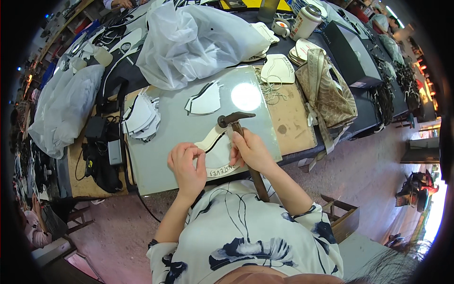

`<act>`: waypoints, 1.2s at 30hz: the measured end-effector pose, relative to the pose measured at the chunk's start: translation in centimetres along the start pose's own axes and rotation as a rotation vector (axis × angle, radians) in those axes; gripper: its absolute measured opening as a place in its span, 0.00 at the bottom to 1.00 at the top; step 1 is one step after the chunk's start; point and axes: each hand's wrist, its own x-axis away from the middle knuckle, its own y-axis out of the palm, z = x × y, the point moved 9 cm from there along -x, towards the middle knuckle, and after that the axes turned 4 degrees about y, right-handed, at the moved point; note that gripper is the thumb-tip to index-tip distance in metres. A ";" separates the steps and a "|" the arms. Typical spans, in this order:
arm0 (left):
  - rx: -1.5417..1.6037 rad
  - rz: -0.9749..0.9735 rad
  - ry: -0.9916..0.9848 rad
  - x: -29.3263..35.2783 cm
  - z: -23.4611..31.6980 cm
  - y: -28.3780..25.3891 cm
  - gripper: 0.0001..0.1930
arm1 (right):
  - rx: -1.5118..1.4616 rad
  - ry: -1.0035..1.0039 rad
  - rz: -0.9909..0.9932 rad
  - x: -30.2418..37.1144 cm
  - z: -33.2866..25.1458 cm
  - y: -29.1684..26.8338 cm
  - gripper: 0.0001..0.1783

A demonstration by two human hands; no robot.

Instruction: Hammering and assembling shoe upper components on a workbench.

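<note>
My right hand [251, 150] is closed around the wooden handle of a hammer [236, 119]. Its dark metal head sits just above my fingers, and the handle slants down toward my body. Below the head lies a white curved shoe-upper piece [218, 152] with a black edge, on a cream curved template [211, 138] that has lettering along its near side. My left hand [187, 165] pinches the left edge of this work, with thumb and fingertips together. My right fingertips also touch its right side. All of it rests over the near part of a pale, glossy work board [163, 163].
On the board are a stack of white pieces [142, 118] and a smaller pile [204, 101]. Behind stands a large plastic bag [194, 45]. To the right are string [273, 91], a patterned bag [326, 87], a black box [352, 57] and a lidded cup [306, 22].
</note>
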 end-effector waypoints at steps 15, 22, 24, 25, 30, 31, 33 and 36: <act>0.373 0.088 -0.115 0.4 1.3 0.8 0.06 | 0.003 -0.003 -0.003 -0.1 -0.1 0.3 0.17; 0.405 0.596 -0.114 -4.8 -6.4 -10.8 0.12 | -0.058 0.028 0.007 -0.3 1.1 -0.2 0.17; 0.285 0.534 -0.143 -6.3 -10.3 -12.2 0.14 | -0.054 0.019 -0.002 -0.4 0.9 0.0 0.17; 0.279 0.541 -0.142 -6.4 -11.8 -12.8 0.14 | -0.056 0.017 0.003 -0.2 0.8 0.0 0.17; -0.506 0.395 0.089 -7.2 -10.8 -11.8 0.20 | -0.047 -0.014 0.008 -0.4 0.5 0.2 0.18; -0.558 0.413 0.124 -7.3 -9.7 -11.7 0.20 | -0.055 0.007 0.016 -0.3 0.7 0.0 0.18; -0.552 0.480 0.190 -7.2 -6.7 -11.9 0.17 | -0.076 0.001 0.017 0.0 0.6 -0.3 0.17; -0.153 0.383 0.215 -8.3 -3.8 -9.7 0.14 | -0.106 -0.050 -0.012 -0.7 -0.3 -1.2 0.17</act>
